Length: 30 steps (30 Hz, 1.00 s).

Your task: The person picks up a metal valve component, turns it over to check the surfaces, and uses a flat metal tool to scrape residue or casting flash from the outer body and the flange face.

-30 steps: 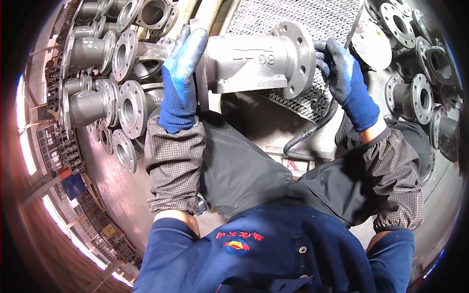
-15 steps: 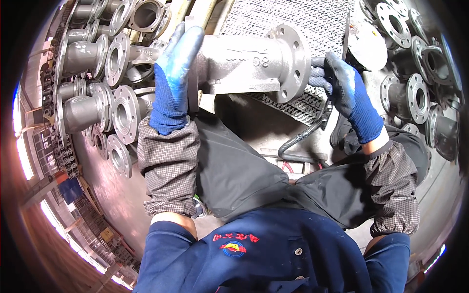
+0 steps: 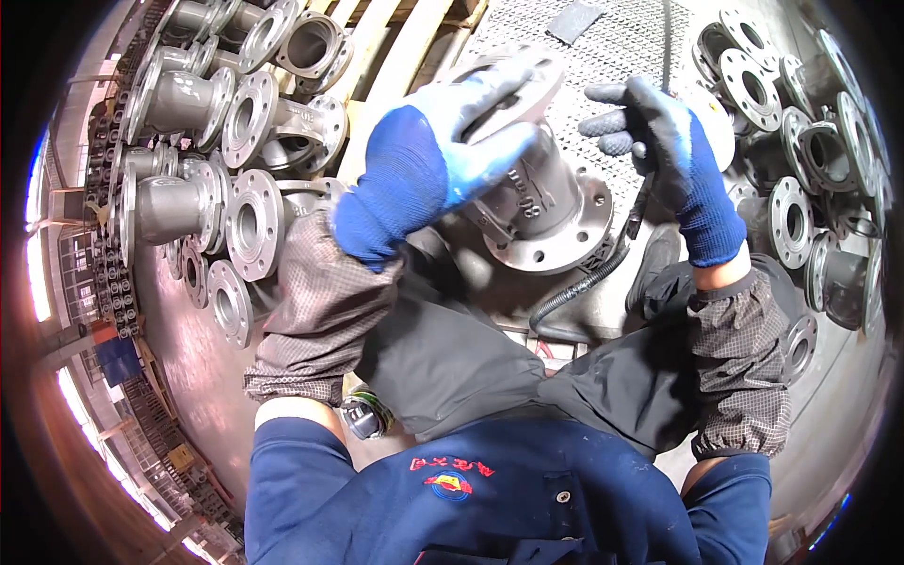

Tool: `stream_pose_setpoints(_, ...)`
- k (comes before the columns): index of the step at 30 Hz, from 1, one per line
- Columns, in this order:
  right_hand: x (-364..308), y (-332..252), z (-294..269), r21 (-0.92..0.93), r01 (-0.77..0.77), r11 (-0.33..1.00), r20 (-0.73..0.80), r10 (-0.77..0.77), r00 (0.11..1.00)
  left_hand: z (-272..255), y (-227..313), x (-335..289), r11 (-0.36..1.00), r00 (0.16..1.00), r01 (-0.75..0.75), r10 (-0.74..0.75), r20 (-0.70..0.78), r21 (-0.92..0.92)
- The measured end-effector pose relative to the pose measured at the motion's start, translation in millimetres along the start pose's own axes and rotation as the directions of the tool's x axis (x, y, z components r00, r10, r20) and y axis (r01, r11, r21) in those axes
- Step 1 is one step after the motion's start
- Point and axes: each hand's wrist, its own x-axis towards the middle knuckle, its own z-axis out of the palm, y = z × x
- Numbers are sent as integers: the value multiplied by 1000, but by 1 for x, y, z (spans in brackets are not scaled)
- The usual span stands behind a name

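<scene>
Metal grating (image 3: 612,66) below; left hand (image 3: 424,169) gripping flanged valve body (image 3: 537,207), right hand (image 3: 673,155) spread, w/ fingers loose.

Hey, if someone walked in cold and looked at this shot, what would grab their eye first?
Probably the grey flanged valve body at centre, tipped on end, with the left hand in a blue glove gripping its upper flange and the right hand open beside it. Next, the stacks of similar flanged castings at the left and more castings at the right.
</scene>
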Motion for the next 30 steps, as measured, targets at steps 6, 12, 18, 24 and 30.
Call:
stream_pose_setpoints(6,20,32,0,-486,568,665,2,-649,761,10,-24,-6,972,991,-113,95,-92,-207)
stream_pose_setpoints(12,-11,19,40,198,28,980,-74,-14,997,29,-45,-47,856,827,157,-387,-408,-492)
stream_pose_setpoints(18,-15,19,66,-461,453,763,4,-508,861,9,-92,-75,990,976,134,-123,-181,52)
stream_pose_setpoints(24,-9,14,87,224,19,974,-70,-4,998,-8,-90,-80,874,892,429,-449,-45,-228)
stream_pose_setpoints(30,-10,10,81,-67,133,989,47,-130,990,-16,-81,-90,985,955,87,-39,-294,152)
